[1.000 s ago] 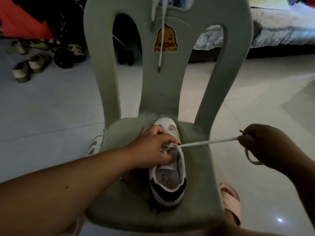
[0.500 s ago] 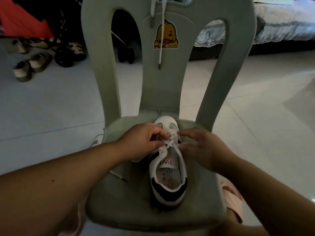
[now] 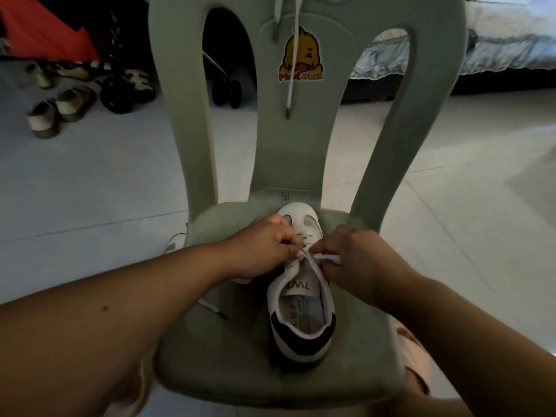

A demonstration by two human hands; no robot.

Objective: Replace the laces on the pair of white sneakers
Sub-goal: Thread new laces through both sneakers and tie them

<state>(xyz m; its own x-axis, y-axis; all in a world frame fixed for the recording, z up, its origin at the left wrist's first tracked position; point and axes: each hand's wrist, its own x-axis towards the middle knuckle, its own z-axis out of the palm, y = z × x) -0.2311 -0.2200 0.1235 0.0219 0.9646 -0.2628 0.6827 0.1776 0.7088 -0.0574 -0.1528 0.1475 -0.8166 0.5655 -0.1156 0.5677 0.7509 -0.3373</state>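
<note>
A white sneaker [image 3: 301,323] with a dark heel patch stands on the seat of a pale green plastic chair [image 3: 237,365], toe pointing away from me. My left hand [image 3: 264,248] grips the sneaker's left side at the eyelets, fingers curled. My right hand [image 3: 358,260] pinches the white lace [image 3: 329,259] at the upper eyelets, a short end sticking out to the right. The lace's other end [image 3: 212,308] trails across the seat under my left forearm. A second white lace [image 3: 291,70] hangs over the chair back. The other sneaker [image 3: 174,243] peeks out on the floor left of the seat.
A yellow duck sticker [image 3: 301,60] marks the chair back. Several sandals and shoes [image 3: 60,106] lie on the tiled floor at the far left, by stroller wheels [image 3: 225,91]. A bed [image 3: 508,49] runs along the far right. Pink slippers [image 3: 415,359] show below the seat.
A second ago my right hand held the lace pulled out taut to the right. It has come back to the sneaker and now pinches the lace at the eyelets. My left hand stayed on the sneaker.
</note>
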